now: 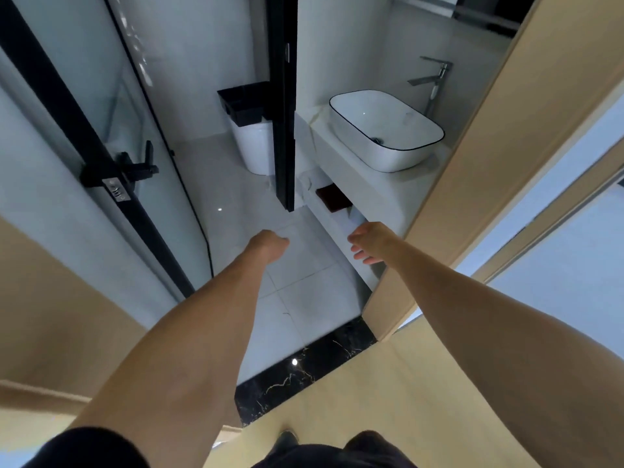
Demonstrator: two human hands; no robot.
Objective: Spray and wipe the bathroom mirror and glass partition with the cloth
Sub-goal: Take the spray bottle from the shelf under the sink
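Note:
Both my bare arms reach forward through a bathroom doorway. My left hand (270, 243) is curled into a loose fist over the pale floor tiles and holds nothing. My right hand (366, 241) hangs with its fingers apart, empty, beside the front of the vanity counter (341, 153). A black-framed glass door (141, 136) with a black handle (141, 167) stands open at the left. A black-framed glass partition (283, 96) rises in the middle, between toilet and vanity. No cloth, spray bottle or mirror shows.
A white basin (385, 130) with a black rim sits on the counter, a chrome tap (435, 79) behind it. A white toilet (255, 146) and a black bin (241, 103) stand beyond. A black marble threshold (304, 369) crosses the doorway. Beige door frames flank both sides.

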